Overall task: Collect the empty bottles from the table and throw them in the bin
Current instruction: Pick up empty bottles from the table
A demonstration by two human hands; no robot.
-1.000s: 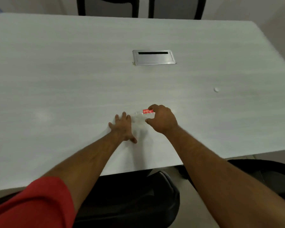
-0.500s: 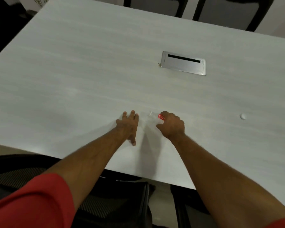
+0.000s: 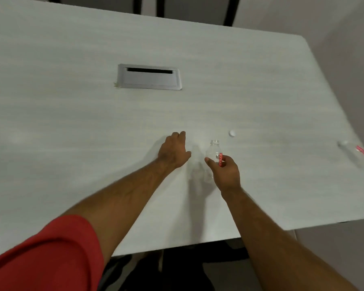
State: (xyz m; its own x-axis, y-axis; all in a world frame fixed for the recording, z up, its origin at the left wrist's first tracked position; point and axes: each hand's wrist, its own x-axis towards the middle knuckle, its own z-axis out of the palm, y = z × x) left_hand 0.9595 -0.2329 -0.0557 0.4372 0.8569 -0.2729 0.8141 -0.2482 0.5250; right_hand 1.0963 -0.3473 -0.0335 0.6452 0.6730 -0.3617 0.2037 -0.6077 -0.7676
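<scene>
The right hand (image 3: pixel 226 173) is closed around a clear bottle (image 3: pixel 214 153), fingers wrapped about its lower body at the red label band. The bottle stands roughly upright, neck uppermost and projecting beyond the fingers, mouth uncapped. Whether its base touches the table (image 3: pixel 72 122) cannot be determined.

Clearance around the grip:
- Beyond the grip, the pale wood-grain tabletop is open up to a metal cable hatch (image 3: pixel 148 77) set flush in the surface, well apart and to the left of the grip line.
- Toward the body, the near table edge lies below the forearms; dark chair parts and floor show under it.
- To the right of the grip, the table's right edge runs diagonally away; the surface narrows there.
- To the left, the left hand (image 3: pixel 174 151) rests palm-down on the table, fingers loosely extended, holding nothing, near the bottle but not touching it. The surface farther left is open.

Task item appearance: transparent plastic, colourless, apparently empty, with a narrow red label bearing white lettering.

Other items relative to the grip: a small white cap (image 3: pixel 232 133) lies on the table just beyond and slightly right of the bottle mouth, apart from it. A second bottle (image 3: pixel 354 153), clear with a red label, lies on its side close to the right table edge, well apart from the grip; it is blurred.
</scene>
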